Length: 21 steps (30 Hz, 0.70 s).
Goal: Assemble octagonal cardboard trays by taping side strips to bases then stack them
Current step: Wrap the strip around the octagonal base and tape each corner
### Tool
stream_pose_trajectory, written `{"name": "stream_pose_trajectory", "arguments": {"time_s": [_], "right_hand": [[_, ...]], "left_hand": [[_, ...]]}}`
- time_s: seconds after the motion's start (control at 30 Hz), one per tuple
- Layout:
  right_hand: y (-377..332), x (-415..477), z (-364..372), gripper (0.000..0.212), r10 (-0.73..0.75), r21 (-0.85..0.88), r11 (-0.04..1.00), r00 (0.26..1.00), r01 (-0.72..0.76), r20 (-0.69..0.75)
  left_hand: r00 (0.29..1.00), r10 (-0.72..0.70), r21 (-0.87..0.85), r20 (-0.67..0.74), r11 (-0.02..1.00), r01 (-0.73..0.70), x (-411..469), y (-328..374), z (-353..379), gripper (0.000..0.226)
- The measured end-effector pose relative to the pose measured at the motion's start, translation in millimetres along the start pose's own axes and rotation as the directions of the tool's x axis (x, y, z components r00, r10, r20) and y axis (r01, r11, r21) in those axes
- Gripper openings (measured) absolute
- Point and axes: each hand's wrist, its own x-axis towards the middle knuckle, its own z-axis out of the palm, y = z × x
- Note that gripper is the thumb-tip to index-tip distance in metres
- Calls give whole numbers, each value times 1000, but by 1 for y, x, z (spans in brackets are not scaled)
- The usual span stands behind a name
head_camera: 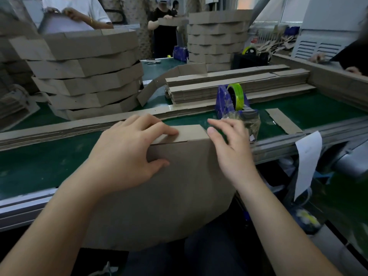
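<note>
Both open: my left hand (129,148) must pin the strip (189,131) flush to the base (169,196) while my empty right hand (231,150) fetches tape (236,94).

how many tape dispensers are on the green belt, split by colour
blue dispensers: 2 (one near the hands, one at the far end)
black dispenser: 1
total: 3
</note>
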Motion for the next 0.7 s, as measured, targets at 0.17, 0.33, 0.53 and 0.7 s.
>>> {"name": "stream_pose_trajectory", "arguments": {"time_s": [0.17, 0.33, 0.53, 0.7], "right_hand": [[-4, -3, 10, 37, -14, 15, 1000, 992, 12, 129], [-1, -4, 3, 25, -78, 166, 985, 980, 47, 182], [-1, 1, -13, 22, -106, 212, 976, 964, 54, 243], [5, 19, -36, 20, 21, 71, 997, 978, -36, 208]], "left_hand": [[998, -32, -40, -61, 999, 30, -3, 4, -8, 46], [995, -6, 60, -101, 998, 12, -6, 21, -9, 52], [985, 43, 45, -168, 998, -36, -14, 21, -11, 45], [956, -29, -210, -292, 977, -35, -31, -2, -11, 42]]}}
